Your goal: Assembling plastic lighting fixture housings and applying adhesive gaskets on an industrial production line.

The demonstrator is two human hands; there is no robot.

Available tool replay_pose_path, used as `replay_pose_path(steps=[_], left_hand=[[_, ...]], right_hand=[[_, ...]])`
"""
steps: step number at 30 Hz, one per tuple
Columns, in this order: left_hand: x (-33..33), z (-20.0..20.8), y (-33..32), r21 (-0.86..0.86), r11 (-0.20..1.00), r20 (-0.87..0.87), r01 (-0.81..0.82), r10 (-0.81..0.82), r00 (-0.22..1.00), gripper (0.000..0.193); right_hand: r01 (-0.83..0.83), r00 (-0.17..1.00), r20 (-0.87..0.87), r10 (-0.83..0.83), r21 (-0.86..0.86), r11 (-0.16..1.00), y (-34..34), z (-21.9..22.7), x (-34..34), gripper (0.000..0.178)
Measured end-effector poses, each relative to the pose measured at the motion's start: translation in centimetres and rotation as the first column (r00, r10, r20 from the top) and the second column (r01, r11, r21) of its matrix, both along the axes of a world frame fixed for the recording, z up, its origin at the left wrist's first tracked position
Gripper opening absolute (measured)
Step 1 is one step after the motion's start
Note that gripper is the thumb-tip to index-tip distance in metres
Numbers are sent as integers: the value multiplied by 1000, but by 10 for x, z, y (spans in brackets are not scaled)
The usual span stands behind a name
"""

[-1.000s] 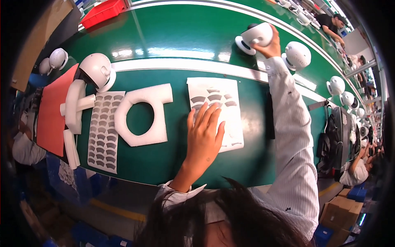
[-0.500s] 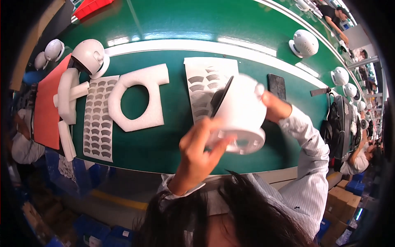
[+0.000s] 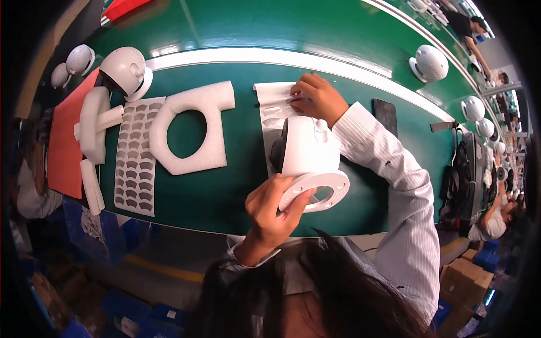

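One white sticker sheet point(image 3: 276, 104) under right hand point(image 3: 318, 98)

Factory assembly line: green conveyor belt point(image 3: 236, 28), repeated white housings point(image 3: 429, 62).

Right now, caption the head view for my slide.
Left hand holds white dome device; right hand fingers sticker sheet.

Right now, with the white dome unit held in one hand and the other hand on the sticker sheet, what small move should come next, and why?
Probably peel one sticker off. The right hand has its fingertips pressed on the top of the white sticker sheet, while the left hand grips the white dome-shaped unit by its ring base, lifted over the green belt. The unit looks ready to take a sticker.
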State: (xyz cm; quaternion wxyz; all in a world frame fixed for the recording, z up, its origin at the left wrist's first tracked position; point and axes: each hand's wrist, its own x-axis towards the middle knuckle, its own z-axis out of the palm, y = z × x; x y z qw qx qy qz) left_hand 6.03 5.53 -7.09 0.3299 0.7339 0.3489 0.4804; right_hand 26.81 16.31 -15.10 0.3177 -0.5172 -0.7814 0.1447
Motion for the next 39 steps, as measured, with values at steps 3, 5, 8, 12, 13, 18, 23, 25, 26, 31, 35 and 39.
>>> replay_pose_path(steps=[3, 5, 8, 12, 13, 18, 23, 25, 26, 31, 35, 39], left_hand=[[0, 0, 1, 3, 1000, -16, 18, -18, 1000, 19], [-4, -3, 1, 24, 999, -51, 34, -33, 998, 19], [-3, -1, 4, 7, 1000, -2, 27, -27, 1000, 19], [-3, -3, 4, -29, 999, -11, 24, -24, 1000, 19], [-3, -2, 4, -21, 999, -13, 32, -32, 999, 19], [-3, 0, 1, -32, 999, -40, 28, -29, 999, 23], [-4, 0, 2, -63, 998, -17, 2, -3, 1000, 18], [-3, 2, 1, -99, 995, -22, -23, 21, 1000, 17], [-2, 4, 1, -132, 990, -27, -46, 43, 999, 15], [6, 13, 10, -279, 953, -1, -119, 124, 992, 12], [16, 16, 28, -374, 915, 74, -149, 190, 979, 15], [26, 21, 38, -370, 924, 81, -97, 136, 987, 17]], right_hand=[[-9, 1000, 13, 8, 41, 999, -4, 1, 5, 23], [53, 986, -155, -61, -56, 997, -7, 13, -2, 22], [53, 944, -312, -108, -179, 982, -10, 16, 7, 18], [-10, 938, -344, -47, -161, 987, -10, 21, 14, 11], [11, 925, -377, -52, -108, 994, -11, 23, 13, 11], [22, 955, -285, -77, -193, 981, -13, 30, 8, 8], [-22, 847, -516, -123, -266, 964, -16, 29, 7, 10], [12, 867, -487, -101, -182, 983, -17, 32, 5, 12], [13, 867, -487, -102, -184, 983, -19, 33, 5, 12], [31, 285, -922, -263, -265, 964, -24, 61, 4, 8], [59, 726, -688, 5, 70, 996, -52, 119, 15, 9], [-208, 911, -385, 146, -126, 970, -71, 149, 7, 9]])
